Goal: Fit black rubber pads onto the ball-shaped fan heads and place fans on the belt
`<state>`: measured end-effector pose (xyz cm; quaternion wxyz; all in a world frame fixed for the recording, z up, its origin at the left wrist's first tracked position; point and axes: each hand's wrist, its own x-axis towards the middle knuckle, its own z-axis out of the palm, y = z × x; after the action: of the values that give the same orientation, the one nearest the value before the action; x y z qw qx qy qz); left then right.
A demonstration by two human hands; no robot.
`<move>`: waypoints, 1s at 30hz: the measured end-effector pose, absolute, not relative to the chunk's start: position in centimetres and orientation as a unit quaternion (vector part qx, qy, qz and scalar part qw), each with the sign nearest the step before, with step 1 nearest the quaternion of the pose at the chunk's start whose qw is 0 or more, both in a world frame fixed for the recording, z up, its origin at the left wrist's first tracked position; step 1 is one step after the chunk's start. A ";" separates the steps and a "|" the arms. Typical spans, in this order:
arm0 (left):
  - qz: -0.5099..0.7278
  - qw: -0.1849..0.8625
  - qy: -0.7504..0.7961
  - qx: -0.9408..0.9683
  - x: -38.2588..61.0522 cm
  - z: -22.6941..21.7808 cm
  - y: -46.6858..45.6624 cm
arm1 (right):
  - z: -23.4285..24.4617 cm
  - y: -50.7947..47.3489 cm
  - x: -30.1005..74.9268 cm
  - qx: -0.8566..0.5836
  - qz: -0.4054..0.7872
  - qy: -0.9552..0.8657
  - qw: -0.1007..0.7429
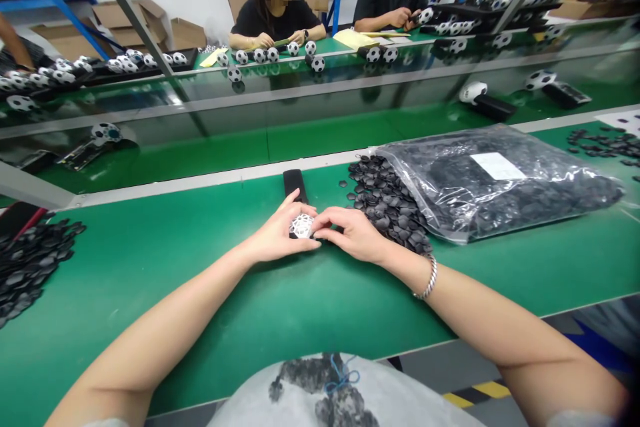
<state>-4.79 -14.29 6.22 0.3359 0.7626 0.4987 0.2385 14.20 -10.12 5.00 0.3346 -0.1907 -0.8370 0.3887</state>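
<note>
My left hand (277, 232) is wrapped around a small soccer ball (302, 225) with a white, lattice-like surface. A black rectangular block (294, 185) sticks out beyond the fingers on the far side; whether it joins the ball is hidden. My right hand (350, 230) meets the ball's right side with thumb and forefinger pinched together. Whatever lies in that pinch is too small to make out. Just right of my right hand is a heap of black flat pieces (393, 203), spilling from a clear plastic bag (450, 197).
More black pieces (35, 267) are piled at the left. Beyond the bench's pale rail (240, 181) runs a green conveyor (280, 137) carrying balls on black bases (493, 103). Two people (277, 20) work across it among several soccer balls. A metal post (30, 183) stands at the left.
</note>
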 end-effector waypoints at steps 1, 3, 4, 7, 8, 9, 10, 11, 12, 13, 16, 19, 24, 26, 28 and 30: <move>0.240 0.329 0.498 0.766 -4.7 6.2 -14.3 | 4.9 -10.2 14.0 -0.202 0.393 -0.830 0.341; 0.242 0.317 0.497 0.771 -4.6 6.3 -14.3 | 4.7 -10.3 13.8 -0.216 0.406 -0.816 0.350; 0.244 0.313 0.495 0.773 -4.5 6.3 -14.3 | 4.6 -10.2 13.7 -0.220 0.414 -0.810 0.352; 0.255 0.307 0.479 0.781 -4.4 6.4 -14.2 | 4.5 -9.9 13.6 -0.219 0.437 -0.798 0.352; 0.259 0.307 0.472 0.785 -4.4 6.5 -14.2 | 4.5 -9.7 13.6 -0.215 0.441 -0.798 0.351; 0.263 0.307 0.468 0.786 -4.3 6.5 -14.2 | 4.5 -9.6 13.6 -0.210 0.441 -0.799 0.349; 0.265 0.306 0.468 0.786 -4.4 6.5 -14.2 | 4.6 -9.4 13.6 -0.206 0.440 -0.802 0.347; 0.266 0.305 0.471 0.784 -4.4 6.5 -14.2 | 4.7 -9.3 13.6 -0.204 0.439 -0.805 0.344; 0.264 0.304 0.477 0.781 -4.4 6.4 -14.2 | 4.8 -9.1 13.6 -0.203 0.439 -0.807 0.339; 0.263 0.304 0.484 0.777 -4.3 6.4 -14.2 | 4.8 -9.1 13.6 -0.204 0.439 -0.809 0.334; 0.262 0.309 0.501 0.765 -4.3 6.2 -14.3 | 4.8 -9.2 13.5 -0.213 0.448 -0.805 0.325; 0.267 0.313 0.514 0.753 -4.3 6.0 -14.2 | 4.5 -9.5 13.3 -0.227 0.449 -0.801 0.324; 0.240 0.330 0.476 0.780 -4.5 5.9 -13.9 | 4.7 -7.7 13.6 -0.259 0.413 -0.819 0.301; 0.231 0.312 0.491 0.780 -4.5 5.9 -14.0 | 4.9 -5.7 14.1 -0.325 0.315 -0.850 0.268; 0.236 0.272 0.549 0.754 -4.7 5.8 -14.1 | 5.0 -3.5 14.7 -0.399 0.182 -0.873 0.213; 0.242 0.248 0.598 0.722 -5.1 5.9 -14.2 | 4.7 -1.8 15.2 -0.432 0.104 -0.881 0.161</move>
<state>-5.12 -14.22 5.86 0.2482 0.7223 0.5982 0.2424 15.18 -1.77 4.73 0.1612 -0.4320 -0.8813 0.1036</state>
